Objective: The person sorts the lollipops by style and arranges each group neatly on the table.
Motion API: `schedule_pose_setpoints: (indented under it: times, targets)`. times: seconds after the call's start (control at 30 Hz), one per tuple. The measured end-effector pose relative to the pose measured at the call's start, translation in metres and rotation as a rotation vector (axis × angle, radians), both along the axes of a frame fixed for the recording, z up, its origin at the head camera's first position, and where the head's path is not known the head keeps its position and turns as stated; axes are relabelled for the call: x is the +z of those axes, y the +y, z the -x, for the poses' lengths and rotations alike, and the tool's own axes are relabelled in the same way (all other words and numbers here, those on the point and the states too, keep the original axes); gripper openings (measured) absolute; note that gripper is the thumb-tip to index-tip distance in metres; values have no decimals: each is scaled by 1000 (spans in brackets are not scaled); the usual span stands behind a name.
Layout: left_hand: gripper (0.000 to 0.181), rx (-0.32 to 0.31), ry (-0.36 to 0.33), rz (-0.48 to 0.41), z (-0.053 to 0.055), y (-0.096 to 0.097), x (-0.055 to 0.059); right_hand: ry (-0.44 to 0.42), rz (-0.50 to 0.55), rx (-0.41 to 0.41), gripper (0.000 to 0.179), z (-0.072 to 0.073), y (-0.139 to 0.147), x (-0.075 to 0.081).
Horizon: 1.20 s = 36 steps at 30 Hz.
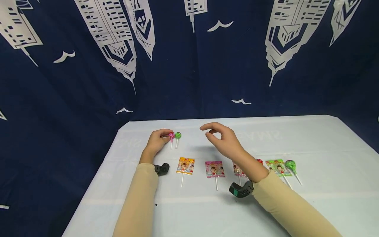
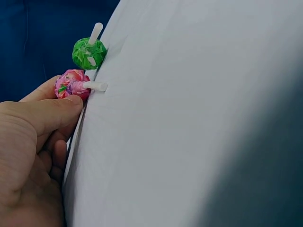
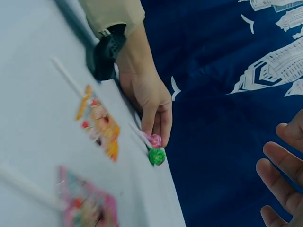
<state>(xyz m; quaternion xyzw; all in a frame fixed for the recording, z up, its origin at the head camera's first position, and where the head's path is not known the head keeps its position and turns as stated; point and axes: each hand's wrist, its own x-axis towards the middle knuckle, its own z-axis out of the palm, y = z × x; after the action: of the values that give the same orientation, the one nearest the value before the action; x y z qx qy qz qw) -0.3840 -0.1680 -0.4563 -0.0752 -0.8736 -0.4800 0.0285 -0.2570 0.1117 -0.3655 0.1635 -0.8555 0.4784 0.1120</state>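
Note:
At the far left of the table, my left hand [image 1: 156, 142] pinches the round head of a pink-wrapped lollipop [image 1: 171, 135] between thumb and fingers. The left wrist view shows this pink lollipop [image 2: 71, 85] close up, its white stick pointing away from the palm. Right beside it is a green-wrapped round lollipop [image 1: 178, 135], which the hand does not grip. My right hand [image 1: 225, 141] hovers over the middle of the table with fingers loosely bent, thumb and forefinger apart, and nothing between them. Only part of that right hand [image 3: 289, 170] shows in the right wrist view.
Nearer me lie flat-packed lollipops: an orange one [image 1: 185, 165], a pink one [image 1: 215, 169] and another [image 1: 239, 170] partly hidden by my right forearm. Farther right are a green flat packet [image 1: 278, 167], a round green lollipop [image 1: 290, 165] and a red one [image 1: 260, 161]. A dark blue curtain [image 1: 183, 82] hangs behind.

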Motion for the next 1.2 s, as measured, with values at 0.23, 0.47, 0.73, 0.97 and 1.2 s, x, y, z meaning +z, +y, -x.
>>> schedule_pose_setpoints:
  times: [0.23,0.47,0.73,0.97,1.2]
  targets:
    - [30,-12,15,15,0,-3,-1,66,-63,-53,27,-34,39,-16]
    - [31,-20,34,38,2,-3,0,179,-128,-165,29,-53,76,-28]
    - [31,-9,24,37,1,-2,0,167,-192,-221,31,-67,105,-33]
    - [31,-3,14,36,-1,-2,1,115,-286,-270,29,-74,131,-42]
    - [31,7,9,31,0,-2,0,172,-396,-278,36,-70,146,-57]
